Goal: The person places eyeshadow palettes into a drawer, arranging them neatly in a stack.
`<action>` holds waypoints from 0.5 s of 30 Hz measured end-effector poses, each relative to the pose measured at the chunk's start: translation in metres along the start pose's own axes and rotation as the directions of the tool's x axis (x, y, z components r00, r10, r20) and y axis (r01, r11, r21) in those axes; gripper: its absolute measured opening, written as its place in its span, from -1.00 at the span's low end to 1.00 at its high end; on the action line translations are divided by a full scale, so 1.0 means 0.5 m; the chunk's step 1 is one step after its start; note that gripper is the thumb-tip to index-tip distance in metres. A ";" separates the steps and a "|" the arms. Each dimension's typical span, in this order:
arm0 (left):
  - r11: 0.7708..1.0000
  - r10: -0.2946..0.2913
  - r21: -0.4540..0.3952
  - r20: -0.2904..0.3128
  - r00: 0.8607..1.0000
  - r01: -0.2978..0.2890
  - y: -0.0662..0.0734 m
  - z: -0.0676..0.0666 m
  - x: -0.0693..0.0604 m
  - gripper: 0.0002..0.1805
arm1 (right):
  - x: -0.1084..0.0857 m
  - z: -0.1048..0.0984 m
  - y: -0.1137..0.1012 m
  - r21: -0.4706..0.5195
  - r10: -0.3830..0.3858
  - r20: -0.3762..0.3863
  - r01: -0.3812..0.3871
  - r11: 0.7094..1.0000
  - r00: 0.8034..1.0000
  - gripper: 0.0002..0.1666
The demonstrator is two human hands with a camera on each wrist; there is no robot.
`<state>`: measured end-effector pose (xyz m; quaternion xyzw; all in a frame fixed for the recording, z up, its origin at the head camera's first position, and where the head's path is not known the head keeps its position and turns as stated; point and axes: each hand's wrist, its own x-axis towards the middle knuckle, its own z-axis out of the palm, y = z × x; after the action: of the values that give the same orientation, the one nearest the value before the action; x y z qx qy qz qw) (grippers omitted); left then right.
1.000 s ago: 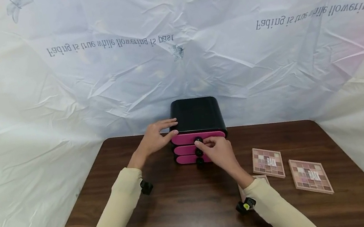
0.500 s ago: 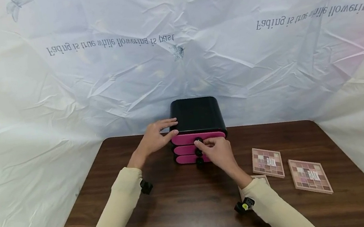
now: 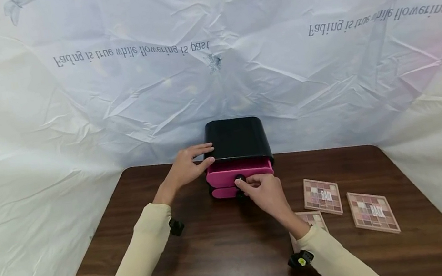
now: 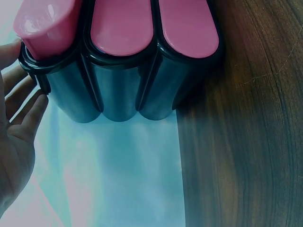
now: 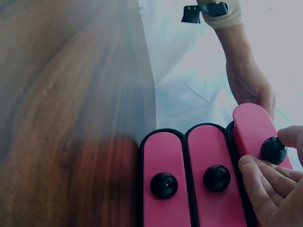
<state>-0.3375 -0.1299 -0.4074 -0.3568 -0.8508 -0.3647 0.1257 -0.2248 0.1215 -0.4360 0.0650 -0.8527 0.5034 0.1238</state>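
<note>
A small black drawer box with three pink drawers stands at the back of the table. Its top drawer is pulled partway out. My right hand pinches the round black knob of that drawer between thumb and fingers. With straight fingers, my left hand rests against the box's upper left edge; in the left wrist view its fingers touch the black casing. The lower two drawers, with knobs showing in the right wrist view, are closed.
Two eyeshadow palettes marked BACK lie on the brown table to the right. A third palette is partly hidden under my right forearm. A pale printed sheet hangs behind the table.
The top drawer has slid out toward me, with my right hand moving slightly nearer while holding its knob. My left hand has stayed on the box.
</note>
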 end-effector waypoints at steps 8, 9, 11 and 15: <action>1.000 0.007 0.013 -0.006 1.000 -0.007 -0.002 -0.001 0.003 -0.49 | -0.035 -0.005 -0.010 -0.020 -0.012 0.011 0.012 1.000 1.000 -0.51; 1.000 0.009 0.015 -0.007 1.000 -0.009 -0.002 -0.001 0.003 -0.49 | -0.039 -0.006 -0.010 -0.023 -0.015 0.009 0.015 1.000 1.000 -0.52; 1.000 0.015 0.017 -0.009 1.000 -0.015 -0.001 -0.001 0.002 -0.50 | -0.048 -0.007 -0.011 -0.027 -0.023 0.004 0.023 0.999 1.000 -0.55; 1.000 0.017 0.018 -0.013 1.000 -0.017 -0.002 -0.001 0.002 -0.50 | -0.064 -0.011 -0.012 -0.032 -0.031 -0.006 0.031 0.999 0.999 -0.58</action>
<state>-0.3388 -0.1300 -0.4072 -0.3603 -0.8502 -0.3584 0.1376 -0.1916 0.1229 -0.4373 0.0745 -0.8590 0.4880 0.1356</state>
